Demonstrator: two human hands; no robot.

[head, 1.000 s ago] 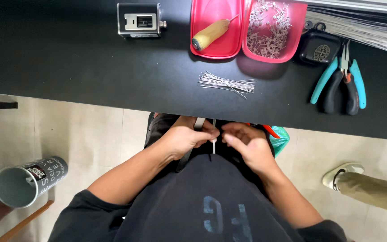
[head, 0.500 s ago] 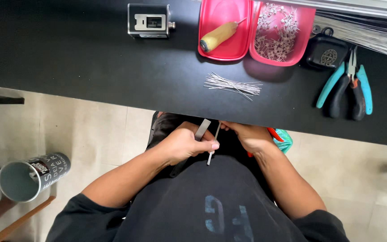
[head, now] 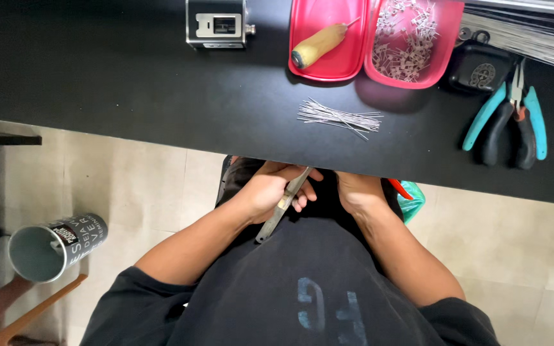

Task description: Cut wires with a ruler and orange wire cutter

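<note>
Head view: left hand [head: 270,192] below the near edge of the black bench [head: 129,83], grip closed around a slim metal tool [head: 281,206] slanting down toward the lap. Right hand [head: 357,192] just beside it, tucked under the bench edge; grip impossible to tell, fingers hidden. On the bench, near its near edge, a loose bundle of thin wires [head: 340,118], seemingly untouched. Along the far edge, a red tray [head: 325,64] holding a wooden-handled awl [head: 320,43], beside it a second tray of small metal pieces [head: 408,38]. Toward the right edge, teal-handled pliers [head: 511,118]. Far edge, a small grey device [head: 218,24]. On the floor, a tipped tin cup [head: 52,247].
</note>
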